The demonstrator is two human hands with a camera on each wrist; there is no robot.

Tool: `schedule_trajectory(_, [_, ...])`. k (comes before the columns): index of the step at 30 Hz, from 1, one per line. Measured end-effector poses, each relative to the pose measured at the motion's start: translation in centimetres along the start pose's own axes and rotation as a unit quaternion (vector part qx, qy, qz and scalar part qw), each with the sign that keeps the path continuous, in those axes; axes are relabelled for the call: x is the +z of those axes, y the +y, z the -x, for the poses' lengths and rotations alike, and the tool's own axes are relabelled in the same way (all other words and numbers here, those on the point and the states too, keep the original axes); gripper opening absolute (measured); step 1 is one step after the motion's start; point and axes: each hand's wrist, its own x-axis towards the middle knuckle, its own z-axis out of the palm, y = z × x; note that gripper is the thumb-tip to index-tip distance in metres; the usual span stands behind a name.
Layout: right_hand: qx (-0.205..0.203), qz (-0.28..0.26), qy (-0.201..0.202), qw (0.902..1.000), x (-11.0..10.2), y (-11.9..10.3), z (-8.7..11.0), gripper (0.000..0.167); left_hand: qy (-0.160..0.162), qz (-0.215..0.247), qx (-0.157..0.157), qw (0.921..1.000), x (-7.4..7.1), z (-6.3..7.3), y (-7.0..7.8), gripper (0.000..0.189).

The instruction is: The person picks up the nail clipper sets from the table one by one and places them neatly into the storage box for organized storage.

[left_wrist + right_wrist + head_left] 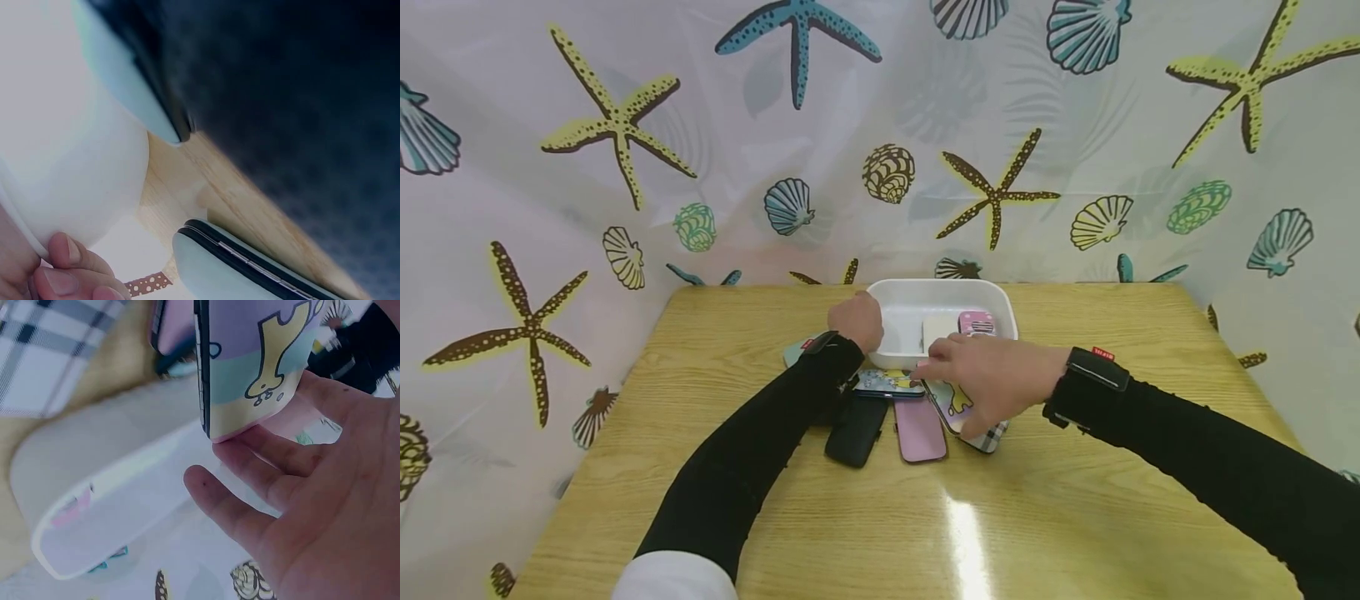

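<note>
My left hand (859,322) grips the left rim of a white plastic bin (891,362), its fingers curled over the edge in the left wrist view. A flat, slim case with a cartoon print (240,359) is held in my right hand (992,375), thumb on one side and fingertips at its end. It tilts against the bin's front right side in the head view. Inside the bin lie a cream case (934,328) and a pink patterned case (976,322).
In front of the bin lie a blue patterned case (880,382), a black case (855,433), a pink case (921,432) and a plaid case (988,438). A mint case (215,265) sits left of it. A shell-print cloth (850,142) hangs behind the wooden table (760,500).
</note>
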Motion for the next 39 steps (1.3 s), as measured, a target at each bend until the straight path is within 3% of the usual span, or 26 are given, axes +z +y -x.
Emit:
schedule_trajectory(7, [0.034,-0.005,-0.002,0.9994,-3.0,1.9,-1.1,0.09,-0.001,-0.001,0.004,1.0,0.2,-0.3,-0.1,0.051])
schedule_trajectory(14, [0.073,-0.049,-0.023,0.9959,-4.4,4.5,-3.8,0.09,-0.001,-0.028,0.008,0.9996,0.3,-0.5,-0.2,0.047])
schedule_trajectory(19, [0.091,-0.065,-0.043,0.9928,-4.4,6.0,-6.2,0.092,0.0,-0.038,0.007,0.9993,0.5,-0.5,-0.2,0.05])
schedule_trajectory(28, [0.124,-0.043,-0.08,0.9881,-3.3,8.1,-11.0,0.093,0.009,-0.037,0.007,0.9993,0.8,-0.6,0.0,0.048])
schedule_trajectory(33, [0.122,-0.036,-0.099,0.9869,-2.7,8.1,-12.9,0.091,0.015,-0.021,0.008,0.9996,0.9,-0.6,-0.1,0.046])
schedule_trajectory(39, [0.116,-0.012,-0.106,0.9876,-2.3,7.9,-14.9,0.092,0.02,-0.01,0.006,0.9997,0.7,-0.2,-0.2,0.03])
